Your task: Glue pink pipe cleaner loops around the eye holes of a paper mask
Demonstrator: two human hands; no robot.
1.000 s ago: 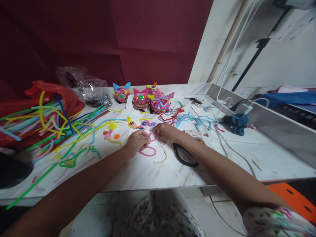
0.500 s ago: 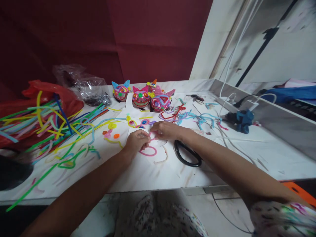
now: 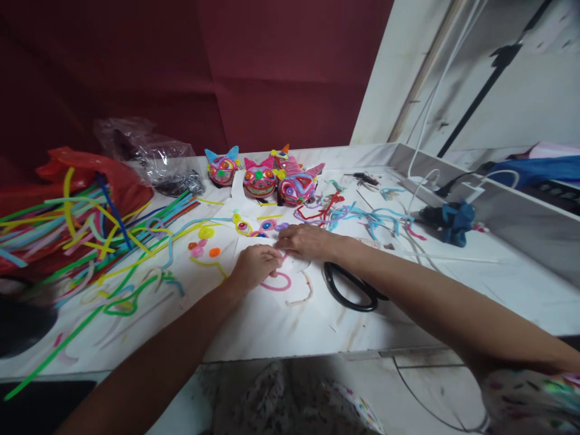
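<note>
Over a white paper in the middle of the table, my left hand (image 3: 258, 264) has its fingers pressed together on a pink pipe cleaner (image 3: 281, 283), whose loop lies below the fingertips. Close beside it, my right hand (image 3: 299, 241) is closed near the upper part of the same pink strand; what its fingertips grip is too small to tell. Just behind the hands lie small coiled eye pieces (image 3: 267, 225) in pink and blue, and a yellow one (image 3: 243, 227). Black-handled scissors (image 3: 348, 289) rest under my right forearm.
Colourful cat-like heads (image 3: 259, 180) stand at the back. Many pipe cleaners (image 3: 90, 226) and a red bag (image 3: 122, 181) are at left, with a clear plastic bag (image 3: 163, 160) behind. Blue twisted pieces (image 3: 371, 219), white cables and a dark blue object (image 3: 455, 222) are at right.
The view has shifted slightly. My left hand has turned a little and moved right, closer to my right hand, and less of the pink strand shows between them.
</note>
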